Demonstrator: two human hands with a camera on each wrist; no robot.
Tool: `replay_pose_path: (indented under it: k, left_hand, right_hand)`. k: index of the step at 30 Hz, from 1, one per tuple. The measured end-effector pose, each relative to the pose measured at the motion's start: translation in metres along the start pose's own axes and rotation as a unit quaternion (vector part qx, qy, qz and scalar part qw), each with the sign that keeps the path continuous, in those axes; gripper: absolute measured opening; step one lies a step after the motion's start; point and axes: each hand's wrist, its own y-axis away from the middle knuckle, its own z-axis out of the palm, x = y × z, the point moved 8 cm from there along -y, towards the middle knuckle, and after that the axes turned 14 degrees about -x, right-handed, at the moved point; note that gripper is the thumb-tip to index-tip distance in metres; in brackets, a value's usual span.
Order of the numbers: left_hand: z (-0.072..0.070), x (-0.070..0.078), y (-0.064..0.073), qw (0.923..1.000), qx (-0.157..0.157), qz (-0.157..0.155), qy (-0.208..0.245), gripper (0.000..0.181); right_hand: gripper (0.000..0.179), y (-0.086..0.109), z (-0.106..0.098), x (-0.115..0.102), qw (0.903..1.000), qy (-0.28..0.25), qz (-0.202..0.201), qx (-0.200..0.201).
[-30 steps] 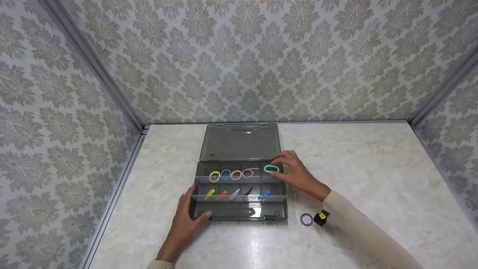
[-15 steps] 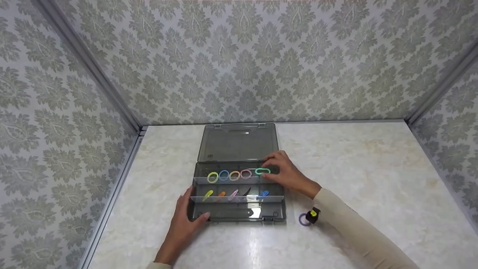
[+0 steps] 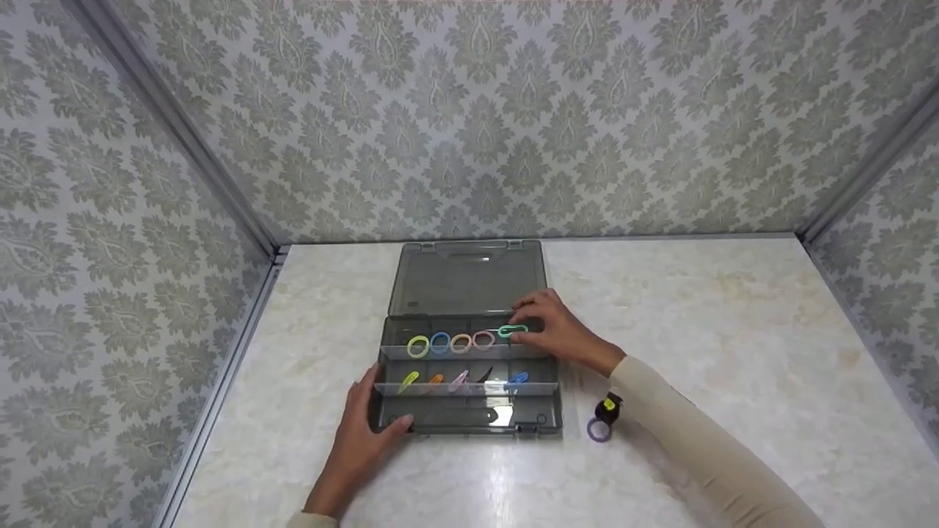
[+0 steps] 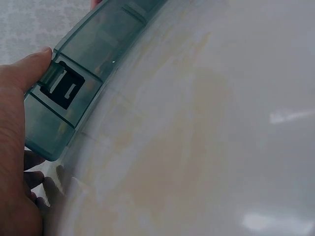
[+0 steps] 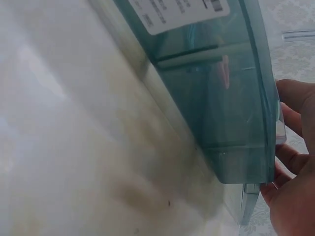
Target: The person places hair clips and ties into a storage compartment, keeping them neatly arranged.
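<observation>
A dark translucent organizer box (image 3: 447, 418) lies with its lid (image 3: 469, 282) folded back. My left hand (image 3: 359, 440) grips its front left corner, thumb over the front edge near a latch (image 4: 63, 86). Above the back row's right end, my right hand (image 3: 563, 331) pinches a green hair tie (image 3: 502, 332). To its left in that row stand yellow (image 3: 409, 347), blue (image 3: 431, 342), peach (image 3: 452, 344) and pink (image 3: 494, 340) hair ties. In the right wrist view the green tie cannot be made out; the box's side (image 5: 226, 118) shows beside my fingers.
Several hair clips, including a yellow clip (image 3: 408, 381) and a blue clip (image 3: 519, 379), sit in the middle row. A purple hair tie (image 3: 590, 434) lies on the table (image 3: 704, 293) right of the box. A black wrist device (image 3: 607, 407) is near the right sleeve. Patterned walls enclose the table.
My right hand has moved left with the green hair tie, from the box's right edge further over the back row. The left hand keeps its grip on the corner.
</observation>
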Motion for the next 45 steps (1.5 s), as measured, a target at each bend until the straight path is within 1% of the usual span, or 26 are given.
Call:
replay_pose_path:
  k: [3,5,10,15,19,23,31,35,37,40,45]
  left_hand:
    - [0.001,-0.001,0.0,1.0,-0.004,-0.005,-0.002,0.112]
    - [0.001,-0.001,0.0,1.0,-0.003,-0.002,-0.005,0.112]
    - [0.001,-0.001,0.002,0.9999,-0.008,-0.008,0.001,0.112]
    - [0.001,-0.002,0.002,0.9998,-0.014,-0.013,0.009,0.112]
    - [0.001,0.0,0.002,0.9997,-0.018,-0.015,0.012,0.112]
    - [0.002,0.0,0.002,0.9996,-0.02,-0.019,0.012,0.111]
    - [0.001,-0.003,0.002,0.9998,-0.013,-0.008,0.008,0.111]
    - [0.001,-0.003,0.001,0.9999,-0.01,-0.006,0.008,0.111]
    - [0.001,-0.003,0.001,0.9999,-0.011,-0.01,0.007,0.111]
    - [0.002,-0.002,0.001,0.9998,-0.012,-0.014,0.01,0.111]
    - [0.001,-0.001,0.002,0.9998,-0.01,-0.012,0.011,0.111]
  right_hand:
    - [0.019,-0.005,0.001,0.001,0.9995,0.024,0.002,-0.021]
    - [0.019,-0.008,0.001,0.002,0.9984,0.043,0.003,-0.036]
    - [0.021,-0.014,0.001,0.0,0.9937,0.088,0.009,-0.068]
    - [0.021,-0.023,0.002,-0.006,0.9873,0.133,0.003,-0.086]
    - [0.021,-0.028,0.003,-0.006,0.9843,0.15,0.0,-0.093]
    - [0.022,-0.031,0.007,-0.005,0.9824,0.156,0.0,-0.103]
    - [0.022,-0.034,0.011,-0.007,0.9789,0.161,0.013,-0.125]
    - [0.025,-0.034,0.011,-0.005,0.9779,0.165,0.017,-0.127]
    - [0.026,-0.034,0.01,-0.004,0.9794,0.159,0.017,-0.123]
    - [0.025,-0.031,0.009,-0.002,0.985,0.134,0.011,-0.108]
    - [0.02,-0.019,0.003,-0.001,0.9935,0.093,-0.021,-0.062]
